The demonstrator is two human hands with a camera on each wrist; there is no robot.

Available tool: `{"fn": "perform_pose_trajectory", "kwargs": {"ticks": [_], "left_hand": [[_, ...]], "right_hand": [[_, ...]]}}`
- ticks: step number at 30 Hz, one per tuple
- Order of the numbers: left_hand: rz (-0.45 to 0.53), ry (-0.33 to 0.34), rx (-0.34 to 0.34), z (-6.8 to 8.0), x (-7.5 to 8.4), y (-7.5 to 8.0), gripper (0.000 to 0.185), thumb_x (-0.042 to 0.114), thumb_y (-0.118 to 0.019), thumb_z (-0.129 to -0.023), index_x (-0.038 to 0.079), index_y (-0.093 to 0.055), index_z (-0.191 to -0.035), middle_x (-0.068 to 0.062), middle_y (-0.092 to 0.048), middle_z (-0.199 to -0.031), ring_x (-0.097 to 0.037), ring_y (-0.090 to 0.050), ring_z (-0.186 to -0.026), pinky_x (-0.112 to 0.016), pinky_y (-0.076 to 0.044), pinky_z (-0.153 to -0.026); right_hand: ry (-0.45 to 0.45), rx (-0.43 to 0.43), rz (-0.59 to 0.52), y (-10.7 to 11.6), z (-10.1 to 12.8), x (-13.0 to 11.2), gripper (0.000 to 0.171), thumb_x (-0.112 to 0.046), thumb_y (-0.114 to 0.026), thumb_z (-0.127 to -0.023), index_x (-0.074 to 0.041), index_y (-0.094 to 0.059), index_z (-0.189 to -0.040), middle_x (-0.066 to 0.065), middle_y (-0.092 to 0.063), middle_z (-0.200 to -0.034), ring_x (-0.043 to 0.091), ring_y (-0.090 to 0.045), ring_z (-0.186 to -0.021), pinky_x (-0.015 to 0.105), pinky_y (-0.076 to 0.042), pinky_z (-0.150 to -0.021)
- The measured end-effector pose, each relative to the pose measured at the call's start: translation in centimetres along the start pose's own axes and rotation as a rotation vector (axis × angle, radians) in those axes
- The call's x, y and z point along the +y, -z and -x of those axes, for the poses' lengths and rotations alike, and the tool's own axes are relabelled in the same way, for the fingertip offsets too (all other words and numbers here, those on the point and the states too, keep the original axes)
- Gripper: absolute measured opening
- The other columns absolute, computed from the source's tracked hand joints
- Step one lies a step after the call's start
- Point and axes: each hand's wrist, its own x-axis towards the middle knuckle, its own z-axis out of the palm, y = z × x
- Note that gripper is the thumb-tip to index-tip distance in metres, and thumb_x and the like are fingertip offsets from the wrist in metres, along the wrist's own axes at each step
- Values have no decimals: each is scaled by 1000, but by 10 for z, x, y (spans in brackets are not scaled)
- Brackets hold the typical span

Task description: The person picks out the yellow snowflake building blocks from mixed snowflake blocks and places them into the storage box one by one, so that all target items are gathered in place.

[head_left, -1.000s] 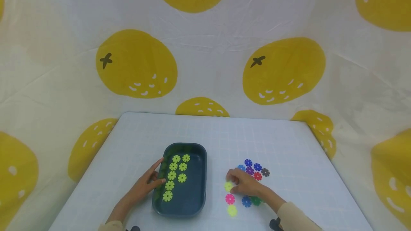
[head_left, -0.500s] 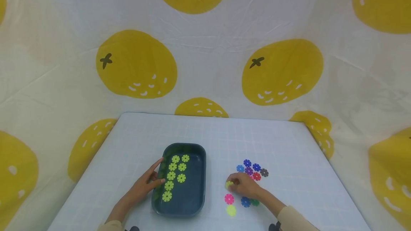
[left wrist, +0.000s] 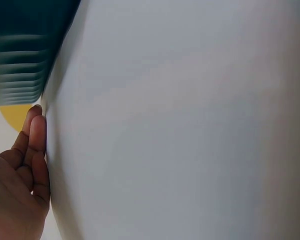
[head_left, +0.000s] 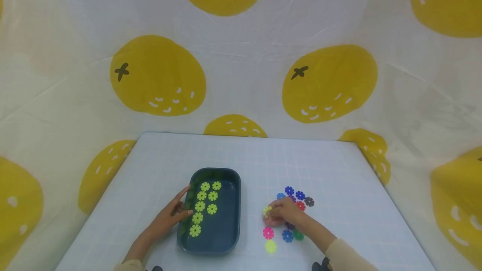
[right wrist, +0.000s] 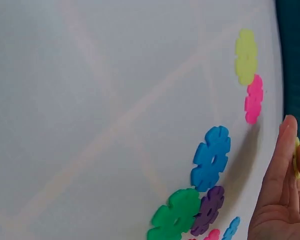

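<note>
Sorting lime pieces into the dark teal plastic tray (head_left: 226,237), seemingly at the pick-up; right hand (head_left: 283,213), just right of the tray, pinching a lime-yellow flower-shaped plastic disc (head_left: 266,210) above the worktop (head_left: 244,154); next, likely carrying it leftward over the rim; left hand (head_left: 175,213) relaxed, fingers straight, touching the tray's left wall.

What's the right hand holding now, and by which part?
The right hand pinches a yellow-green flower disc by its edge, at the fingertips.
</note>
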Motion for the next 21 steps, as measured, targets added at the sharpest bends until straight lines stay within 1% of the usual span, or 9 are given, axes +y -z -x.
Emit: {"fn": "perform_pose_trajectory", "kwargs": {"ticks": [4, 8, 15, 21], "left_hand": [[7, 3, -1, 0, 0, 0, 75, 39, -67, -82, 47, -22, -141, -5, -50, -96, -19, -46, -86, -35, -39, -70], [6, 8, 0, 1, 1, 0, 75, 39, -67, -82, 47, -22, -141, -4, -50, -96, -19, -46, -86, -34, -39, -70], [-5, 11, 6, 1, 3, 0, 74, 39, -67, -82, 45, -22, -142, -3, -50, -96, -18, -46, -87, -34, -39, -71], [-4, 12, 4, 1, 2, 0, 74, 39, -67, -82, 46, -22, -141, -3, -50, -97, -19, -46, -87, -34, -39, -71]], "right_hand": [[-56, -15, -98, 1, -1, -7, 32, -23, -72, -79, -1, -64, -101, 11, -70, -85, 24, -68, -77, 33, -52, -69], [-80, -21, -150, 2, -3, -12, 36, -23, -72, -79, 0, -62, -105, 12, -69, -89, 24, -68, -80, 31, -51, -71], [-100, -29, -185, 0, -9, -21, 42, -21, -73, -78, 1, -60, -111, 13, -69, -91, 25, -68, -82, 30, -51, -72], [-68, -79, -204, -1, -10, -31, 40, -24, -72, -79, 0, -61, -109, 13, -69, -94, 25, -67, -84, 30, -50, -73]]}}
